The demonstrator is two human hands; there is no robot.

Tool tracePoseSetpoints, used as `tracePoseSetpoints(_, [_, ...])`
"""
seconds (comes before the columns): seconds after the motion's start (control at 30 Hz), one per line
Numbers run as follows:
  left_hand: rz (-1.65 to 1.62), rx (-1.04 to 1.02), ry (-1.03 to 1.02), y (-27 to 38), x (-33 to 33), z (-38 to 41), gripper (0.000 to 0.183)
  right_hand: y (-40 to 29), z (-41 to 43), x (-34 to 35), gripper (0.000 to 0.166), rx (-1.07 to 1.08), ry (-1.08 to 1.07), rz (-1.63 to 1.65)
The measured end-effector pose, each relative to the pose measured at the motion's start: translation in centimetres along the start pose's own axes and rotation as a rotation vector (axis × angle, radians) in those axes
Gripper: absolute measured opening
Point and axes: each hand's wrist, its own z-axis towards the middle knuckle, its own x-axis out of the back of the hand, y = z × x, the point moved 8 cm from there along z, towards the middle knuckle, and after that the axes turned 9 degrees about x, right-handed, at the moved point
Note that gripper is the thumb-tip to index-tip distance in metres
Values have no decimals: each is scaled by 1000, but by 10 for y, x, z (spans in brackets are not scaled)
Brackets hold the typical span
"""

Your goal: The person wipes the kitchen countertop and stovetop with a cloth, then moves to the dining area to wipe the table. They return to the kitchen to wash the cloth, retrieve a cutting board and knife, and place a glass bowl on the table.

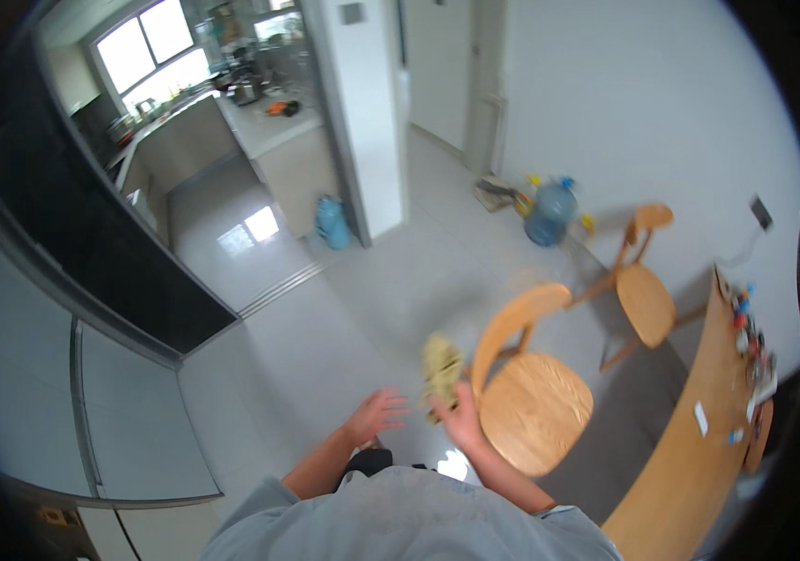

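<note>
My right hand (459, 419) grips a crumpled yellow-green cloth (440, 365), which hangs out beyond my fingers and is slightly blurred. Just left of it, my left hand (377, 415) is held over the floor with its fingers spread and nothing in it. A wooden chair (536, 410) with a curved backrest stands right beside my right hand. Part of the cloth is hidden behind my fingers.
A second wooden chair (645, 301) stands near the wall, by a long wooden table (680, 449) bearing small items. Farther off are a blue water jug (552, 210) and a light-blue thermos-like container (332, 222) beside the kitchen doorway. Sliding-door tracks (280, 289) cross the floor.
</note>
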Motion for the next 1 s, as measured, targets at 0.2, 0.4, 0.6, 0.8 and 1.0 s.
tracePoseSetpoints(0.2, [-432,-220,-89,130,136,-22,44,-55,89,-239,35,108,-693,-70])
tracePoseSetpoints(0.4, [-579,-316,155,219,294,-19,35,-80,196,-363,37,120,-568,80])
tracePoseSetpoints(0.6, [-665,-417,422,317,433,34,32,0,321,-427,34,80,-580,-86])
tracePoseSetpoints(0.8, [-730,-518,632,476,547,20,36,70,492,-519,21,16,-613,-240])
tracePoseSetpoints(1.0, [-868,-726,677,608,665,10,38,18,675,-688,21,148,-733,-8])
